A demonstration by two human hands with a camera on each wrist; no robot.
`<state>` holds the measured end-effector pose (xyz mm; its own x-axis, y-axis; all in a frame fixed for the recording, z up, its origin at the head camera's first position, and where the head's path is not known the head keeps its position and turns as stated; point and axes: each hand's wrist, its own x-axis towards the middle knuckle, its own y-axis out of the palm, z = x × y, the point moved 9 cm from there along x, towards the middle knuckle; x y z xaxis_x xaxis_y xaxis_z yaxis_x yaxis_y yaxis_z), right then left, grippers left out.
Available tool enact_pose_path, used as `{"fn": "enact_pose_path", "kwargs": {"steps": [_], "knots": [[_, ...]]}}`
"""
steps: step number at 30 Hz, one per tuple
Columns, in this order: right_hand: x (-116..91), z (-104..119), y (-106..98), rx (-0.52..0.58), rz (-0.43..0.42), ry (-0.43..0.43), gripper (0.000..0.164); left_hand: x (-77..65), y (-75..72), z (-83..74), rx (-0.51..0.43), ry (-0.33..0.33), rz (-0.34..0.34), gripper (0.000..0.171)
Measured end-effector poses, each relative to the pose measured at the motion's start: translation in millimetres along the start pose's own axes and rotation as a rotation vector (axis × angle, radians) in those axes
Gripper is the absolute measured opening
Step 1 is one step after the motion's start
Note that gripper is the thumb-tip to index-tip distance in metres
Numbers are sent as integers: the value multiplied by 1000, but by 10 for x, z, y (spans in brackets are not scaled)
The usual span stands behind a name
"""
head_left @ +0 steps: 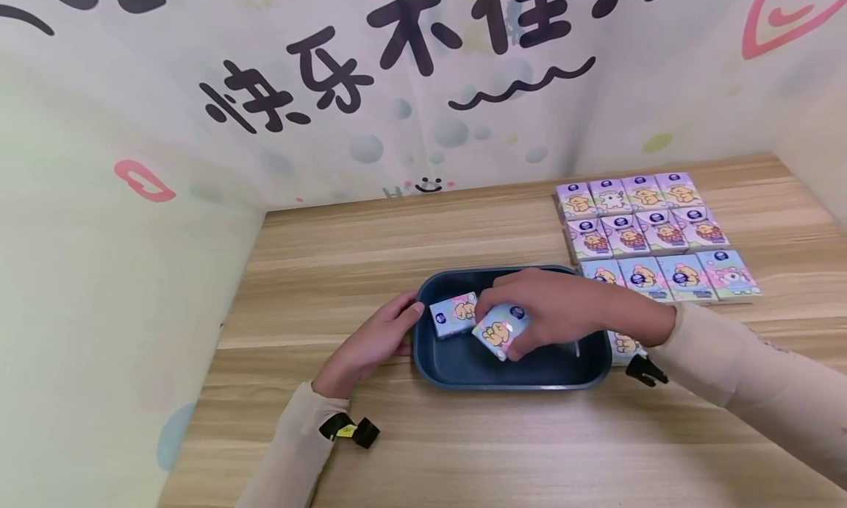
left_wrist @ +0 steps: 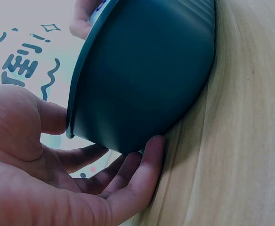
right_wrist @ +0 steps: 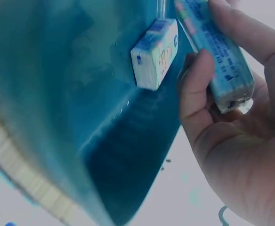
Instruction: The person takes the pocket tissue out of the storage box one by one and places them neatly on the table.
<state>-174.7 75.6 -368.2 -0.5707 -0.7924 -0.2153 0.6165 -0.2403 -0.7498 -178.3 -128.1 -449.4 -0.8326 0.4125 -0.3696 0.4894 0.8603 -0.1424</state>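
Note:
A dark blue plastic basin (head_left: pixel 516 379) stands on the wooden table. My left hand (head_left: pixel 379 337) grips its left end, thumb at the rim and fingers curled against the outer wall, as the left wrist view also shows on the basin (left_wrist: pixel 142 70). Above the basin my right hand (head_left: pixel 552 309) pinches a light blue tissue pack (head_left: pixel 501 330) with a cartoon print, tilted. In the right wrist view the held tissue pack (right_wrist: pixel 220 56) sits between thumb and fingers. Another tissue pack (head_left: pixel 451 317) lies inside the basin at its left end.
Tissue packs (head_left: pixel 651 236) in purple and blue lie in neat rows at the back right, close to the basin. One more pack (head_left: pixel 625 348) shows partly beneath my right forearm. A printed cloth wall (head_left: pixel 423 148) bounds the table's back.

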Motion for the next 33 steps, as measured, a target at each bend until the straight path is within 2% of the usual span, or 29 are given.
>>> {"fn": "enact_pose_path", "kwargs": {"steps": [6,13,17,24,27,33], "knots": [[-249,-97,-167,62,-97,-15,34,12,-2,18,4,-2,-3,55],[-624,-291,-384,147,-240,117,58,2,6,9,-2,-1,-9,54],[-869,-447,-448,219,-295,162,61,4,7,11,0,-4,-13,53],[-1321,-854,-439,322,-344,313,62,8,6,26,4,-10,-16,54],[-1535,-1044,-419,331,-378,371,61,4,5,22,6,-1,-11,54],[-1974,-1441,-275,361,-385,509,62,9,10,22,2,0,-7,54]]}}
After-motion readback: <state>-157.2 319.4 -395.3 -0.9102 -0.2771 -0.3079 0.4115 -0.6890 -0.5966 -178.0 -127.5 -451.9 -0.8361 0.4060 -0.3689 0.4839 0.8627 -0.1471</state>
